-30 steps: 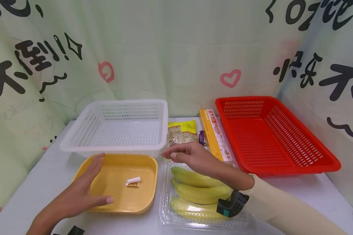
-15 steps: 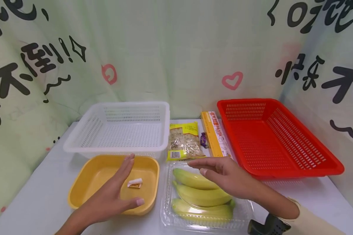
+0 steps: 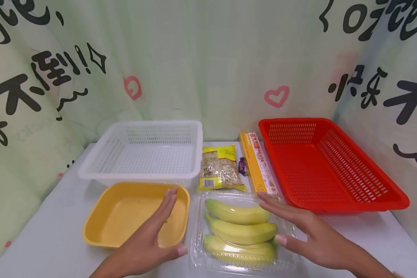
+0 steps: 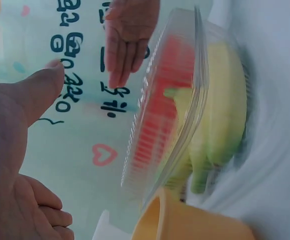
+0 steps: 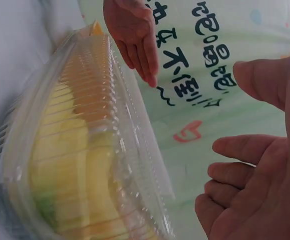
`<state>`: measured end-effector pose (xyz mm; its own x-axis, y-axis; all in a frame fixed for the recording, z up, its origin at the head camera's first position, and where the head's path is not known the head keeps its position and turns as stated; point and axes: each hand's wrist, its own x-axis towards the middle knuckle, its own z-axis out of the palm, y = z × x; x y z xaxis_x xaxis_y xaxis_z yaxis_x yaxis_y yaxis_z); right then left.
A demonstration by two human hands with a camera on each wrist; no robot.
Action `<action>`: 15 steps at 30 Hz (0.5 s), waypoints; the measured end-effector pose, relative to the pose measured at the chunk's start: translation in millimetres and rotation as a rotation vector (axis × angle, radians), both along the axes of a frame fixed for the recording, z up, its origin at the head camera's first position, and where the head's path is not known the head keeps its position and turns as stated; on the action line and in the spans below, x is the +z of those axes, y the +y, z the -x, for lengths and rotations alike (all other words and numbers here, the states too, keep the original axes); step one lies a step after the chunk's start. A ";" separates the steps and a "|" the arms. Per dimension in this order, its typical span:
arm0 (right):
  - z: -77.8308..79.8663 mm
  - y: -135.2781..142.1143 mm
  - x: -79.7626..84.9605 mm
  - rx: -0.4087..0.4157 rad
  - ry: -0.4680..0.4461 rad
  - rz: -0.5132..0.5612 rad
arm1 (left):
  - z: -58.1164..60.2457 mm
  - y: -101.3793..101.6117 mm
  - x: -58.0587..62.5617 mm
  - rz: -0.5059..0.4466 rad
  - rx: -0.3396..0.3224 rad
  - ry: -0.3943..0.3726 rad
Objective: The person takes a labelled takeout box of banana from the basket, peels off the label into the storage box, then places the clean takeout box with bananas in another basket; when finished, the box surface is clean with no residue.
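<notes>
Pale green curtain (image 3: 229, 58) with black lettering and pink outlines, a heart among them, fills the top of the frame behind a white table (image 3: 55, 224). At lower centre-left the left hand (image 3: 147, 241) has its thumb and fingers spread apart; at lower right the right hand (image 3: 312, 235) likewise has its thumb well apart from its fingers. Between the 2 hands, at lower centre, sits a clear plastic clamshell container (image 3: 199, 247) with 3 yellow-green bananas (image 3: 243, 233) inside. Under the left hand's fingers, at lower left, lies a yellow tray (image 3: 125, 216); whether they touch cannot be told. Just above the container in the frame is a clear food bag (image 3: 220, 170) with yellow printed ends, then a small purple-wrapped item (image 3: 242, 166) beside an orange-and-white pasta box (image 3: 258, 164). Farther out, a white perforated basket (image 3: 153, 160) stands at centre-left, just beyond the tray, and a red perforated basket (image 3: 319, 170) at centre-right.
</notes>
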<state>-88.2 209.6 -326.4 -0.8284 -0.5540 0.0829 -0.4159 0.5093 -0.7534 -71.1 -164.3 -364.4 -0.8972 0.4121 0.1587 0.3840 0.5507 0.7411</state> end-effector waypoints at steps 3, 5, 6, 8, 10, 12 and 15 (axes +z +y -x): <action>-4.4 11.4 -5.6 -0.037 -0.120 -0.020 | -4.0 4.2 -2.3 -0.047 -0.016 -0.028; -6.5 19.7 -8.5 -0.046 -0.263 -0.011 | -4.7 8.3 -4.6 -0.083 -0.036 -0.041; -7.3 23.0 -9.0 -0.050 -0.332 -0.003 | -4.9 11.0 -5.2 -0.099 -0.046 -0.058; -8.9 28.7 -9.8 -0.064 -0.462 -0.001 | -4.2 16.4 -8.7 -0.132 -0.091 -0.035; -11.3 32.4 -12.2 -0.078 -0.544 0.003 | -4.8 21.7 -11.9 -0.149 -0.124 -0.044; -13.3 34.6 -16.2 -0.085 -0.597 0.022 | -6.4 26.8 -15.5 -0.160 -0.152 -0.056; -15.4 36.3 -26.1 -0.085 -0.680 0.099 | -10.0 33.4 -21.5 -0.164 -0.152 -0.070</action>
